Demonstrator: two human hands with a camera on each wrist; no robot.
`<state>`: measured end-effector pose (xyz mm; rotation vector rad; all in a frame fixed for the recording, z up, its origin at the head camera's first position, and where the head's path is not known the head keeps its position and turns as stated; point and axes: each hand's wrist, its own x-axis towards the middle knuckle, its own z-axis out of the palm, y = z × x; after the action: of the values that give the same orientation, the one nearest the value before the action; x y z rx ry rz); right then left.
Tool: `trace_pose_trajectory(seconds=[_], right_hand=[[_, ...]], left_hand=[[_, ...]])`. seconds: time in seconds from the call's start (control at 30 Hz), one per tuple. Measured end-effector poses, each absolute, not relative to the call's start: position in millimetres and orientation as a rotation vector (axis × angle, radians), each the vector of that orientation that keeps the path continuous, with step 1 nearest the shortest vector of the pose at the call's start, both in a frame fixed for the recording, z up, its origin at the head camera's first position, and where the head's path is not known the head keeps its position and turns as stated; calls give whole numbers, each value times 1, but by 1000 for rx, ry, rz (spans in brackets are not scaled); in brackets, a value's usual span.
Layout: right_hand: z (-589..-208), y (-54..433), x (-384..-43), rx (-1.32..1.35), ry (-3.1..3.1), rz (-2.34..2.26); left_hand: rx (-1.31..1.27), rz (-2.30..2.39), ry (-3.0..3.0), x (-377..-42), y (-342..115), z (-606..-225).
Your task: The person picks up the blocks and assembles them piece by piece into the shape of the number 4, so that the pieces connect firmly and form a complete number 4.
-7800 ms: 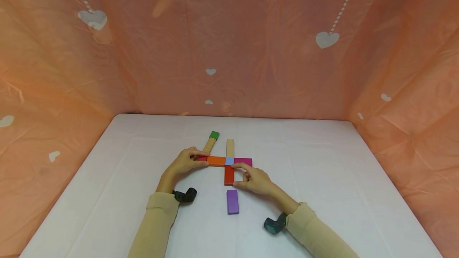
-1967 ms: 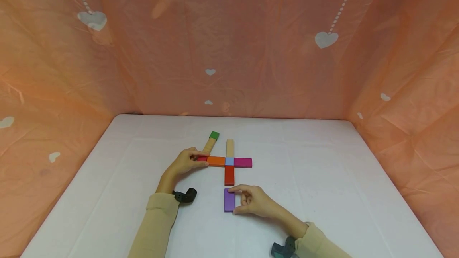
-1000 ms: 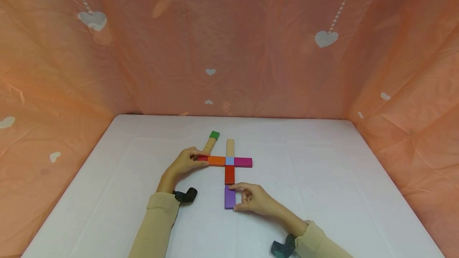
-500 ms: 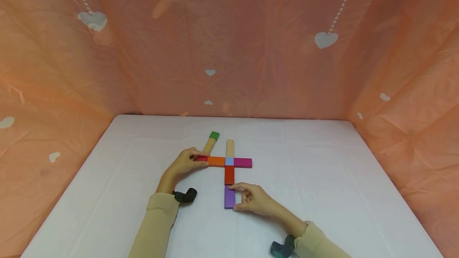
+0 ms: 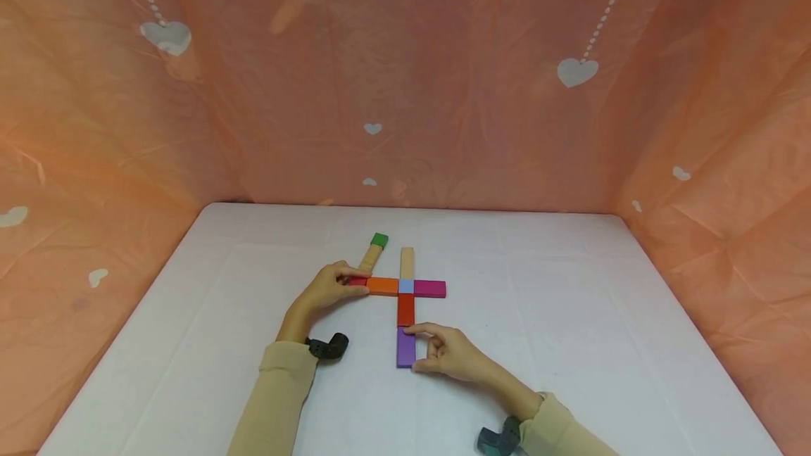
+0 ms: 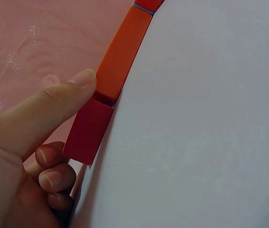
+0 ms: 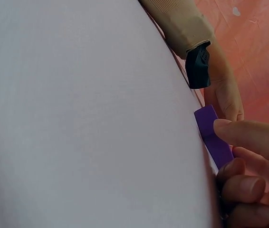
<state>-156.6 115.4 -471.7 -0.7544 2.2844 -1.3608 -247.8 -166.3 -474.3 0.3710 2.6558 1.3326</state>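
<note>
Flat coloured blocks form a cross on the table. At its left end, my left hand [image 5: 326, 287] pinches a crimson block [image 6: 88, 131], the thumb also against the neighbouring orange block [image 5: 383, 287]. A light blue block [image 5: 406, 286] sits at the crossing, with a magenta block [image 5: 429, 289] to its right and a plain wooden block [image 5: 407, 262] beyond. Nearer lies a red block [image 5: 406, 309]. The purple block [image 5: 406, 348] continues that line, its far end against the red one. My right hand [image 5: 456, 354] pinches the purple block by its right side corners.
A slanted plain wooden piece [image 5: 371, 259], topped by a green block [image 5: 379, 239], runs away from the crimson end. White cloth covers the table [image 5: 538, 287]. An orange curtain [image 5: 418, 90] with hearts encloses the back and sides. Both wrists carry dark cameras [image 5: 329, 346].
My right hand has gone from the red block to the purple one. The purple block has slid away from me and slightly left, up against the red block. My left hand stays put.
</note>
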Motion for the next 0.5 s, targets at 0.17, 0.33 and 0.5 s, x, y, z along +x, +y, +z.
trace_pose_trajectory(seconds=[0.17, 0.33, 0.5], right_hand=[[-474, 116, -156, -771, 2292, -1372], [-475, 117, -158, -775, 2303, -1354], [-475, 118, -156, -767, 2259, -1376]], left_hand=[[397, 1328, 2648, -248, -166, -473], [395, 1343, 2649, -249, -167, -474], [387, 1349, 2637, -249, -168, -474]])
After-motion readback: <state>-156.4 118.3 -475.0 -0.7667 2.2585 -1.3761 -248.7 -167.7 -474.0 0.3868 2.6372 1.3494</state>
